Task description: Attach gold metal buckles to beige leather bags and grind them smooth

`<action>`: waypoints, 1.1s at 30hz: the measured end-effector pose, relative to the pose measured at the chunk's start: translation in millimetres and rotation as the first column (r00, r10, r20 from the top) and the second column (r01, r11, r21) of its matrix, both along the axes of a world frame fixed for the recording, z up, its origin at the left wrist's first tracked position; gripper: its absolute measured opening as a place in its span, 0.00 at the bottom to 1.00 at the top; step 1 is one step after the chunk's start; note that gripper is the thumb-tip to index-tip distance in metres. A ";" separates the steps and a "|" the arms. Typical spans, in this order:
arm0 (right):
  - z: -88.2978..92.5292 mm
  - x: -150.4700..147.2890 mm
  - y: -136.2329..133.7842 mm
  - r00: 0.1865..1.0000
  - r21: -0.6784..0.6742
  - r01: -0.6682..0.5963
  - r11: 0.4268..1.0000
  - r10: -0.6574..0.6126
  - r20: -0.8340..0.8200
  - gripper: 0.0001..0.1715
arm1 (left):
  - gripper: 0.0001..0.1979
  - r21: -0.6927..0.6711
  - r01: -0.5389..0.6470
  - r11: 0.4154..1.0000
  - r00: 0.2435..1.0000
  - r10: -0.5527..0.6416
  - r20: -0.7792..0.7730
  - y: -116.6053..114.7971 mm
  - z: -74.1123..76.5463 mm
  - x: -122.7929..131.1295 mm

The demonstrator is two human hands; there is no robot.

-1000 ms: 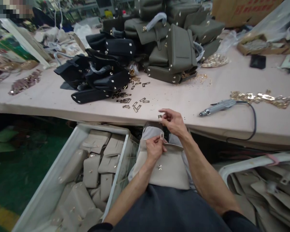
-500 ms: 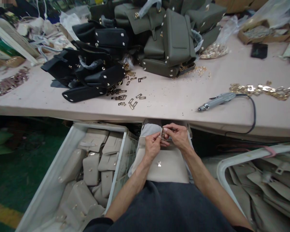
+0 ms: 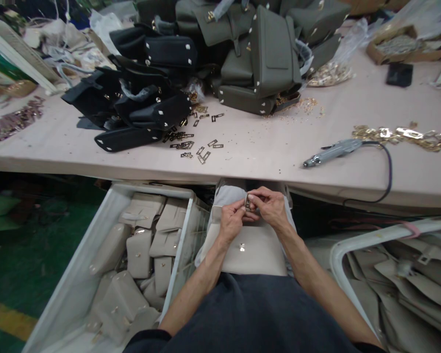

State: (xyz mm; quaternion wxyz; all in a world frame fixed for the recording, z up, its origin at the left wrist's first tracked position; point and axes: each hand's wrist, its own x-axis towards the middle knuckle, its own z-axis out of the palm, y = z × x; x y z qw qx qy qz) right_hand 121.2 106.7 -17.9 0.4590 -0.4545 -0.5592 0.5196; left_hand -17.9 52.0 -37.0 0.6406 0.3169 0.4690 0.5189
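A beige handbag (image 3: 255,260) lies across my lap, with a shiny metal clasp (image 3: 242,247) on its front. My left hand (image 3: 232,218) is closed in a pinch over the bag's far edge. Meeting it there, my right hand (image 3: 270,206) pinches from the other side. Between the fingertips shows a small metal fitting (image 3: 247,201); the fingers cover most of it, and I cannot tell whether it is joined to the bag.
A white crate (image 3: 185,230) of beige bags stands at left, another bin (image 3: 340,255) of beige pieces at right. On the table lie a corded electric screwdriver (image 3: 330,153), black bags (image 3: 132,139), dark green bags (image 3: 275,54), loose metal plates (image 3: 202,152) and gold plates (image 3: 400,135).
The view has shifted slightly. Both hands stay at the bag's far edge, and the fingers have turned the small fitting a little, so more of it shows.
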 end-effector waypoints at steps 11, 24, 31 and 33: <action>-4.7 -1.1 -1.6 0.999 0.006 0.021 1.000 -0.021 0.034 0.12 | 0.21 0.050 -0.023 0.998 0.998 0.026 -0.058 -2.2 -2.9 1.0; -4.0 9.6 -3.1 0.988 0.166 -0.064 0.984 0.039 0.150 0.14 | 0.23 0.070 -0.077 0.995 0.990 0.084 -0.112 -3.1 -5.3 7.0; -5.2 9.7 -2.3 0.984 0.179 -0.076 0.981 0.045 0.171 0.15 | 0.24 0.071 -0.083 0.994 0.990 0.090 -0.113 -3.7 -4.3 7.1; -5.6 9.6 -2.1 0.983 0.193 -0.080 0.978 0.045 0.177 0.14 | 0.25 0.065 -0.083 0.994 0.989 0.090 -0.115 -3.8 -5.3 7.0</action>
